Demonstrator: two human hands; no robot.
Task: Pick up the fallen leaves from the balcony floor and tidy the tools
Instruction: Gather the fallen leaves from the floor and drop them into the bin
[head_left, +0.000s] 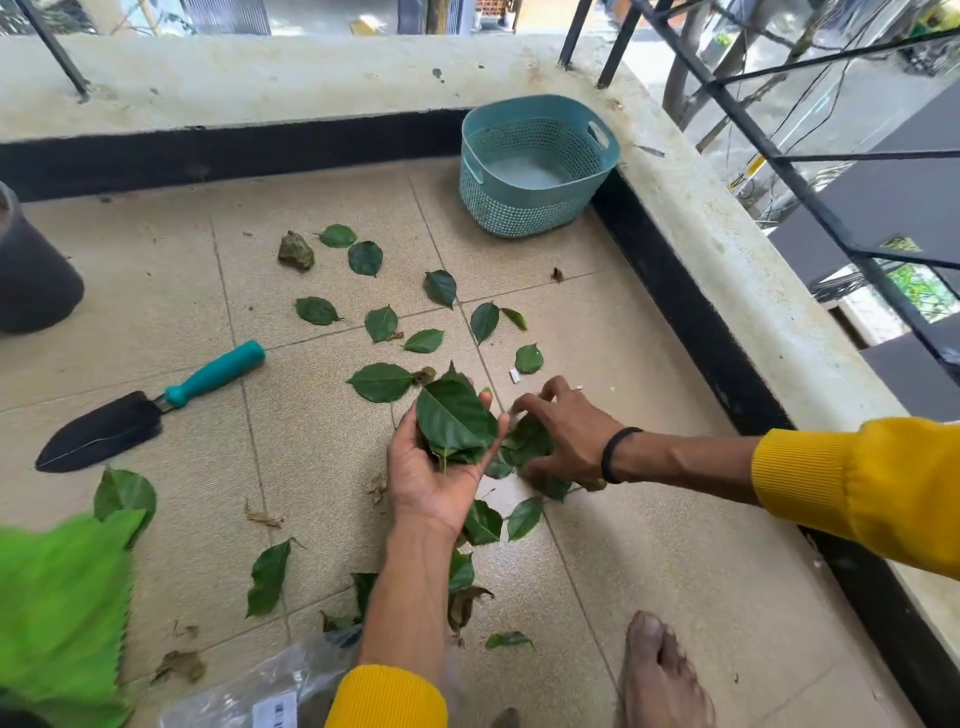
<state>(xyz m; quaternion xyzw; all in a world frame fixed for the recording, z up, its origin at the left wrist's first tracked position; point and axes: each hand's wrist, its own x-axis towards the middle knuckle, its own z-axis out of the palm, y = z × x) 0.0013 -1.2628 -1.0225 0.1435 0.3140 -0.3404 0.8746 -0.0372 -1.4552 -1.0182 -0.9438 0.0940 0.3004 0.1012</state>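
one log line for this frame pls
left hand: holds leaves | right hand: gathering floor leaves | basket: empty | trowel: untouched

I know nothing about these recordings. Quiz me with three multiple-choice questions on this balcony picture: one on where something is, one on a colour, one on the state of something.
1. Where does the basket stand?
A. In the floor corner by the parapet
B. On top of the parapet
C. Beside the bare foot

2. What colour is the handle of the trowel?
A. Red
B. Teal
C. Yellow

3. What is the left hand doing?
A. Hanging idle
B. Holding a bunch of leaves
C. Gripping the trowel

Answers:
1. A: the basket sits on the tiles where the two low walls meet.
2. B: the handle is teal, and the blade is dark.
3. B: the palm faces up with green leaves gathered in its curled fingers, while the right hand reaches over leaves on the floor.
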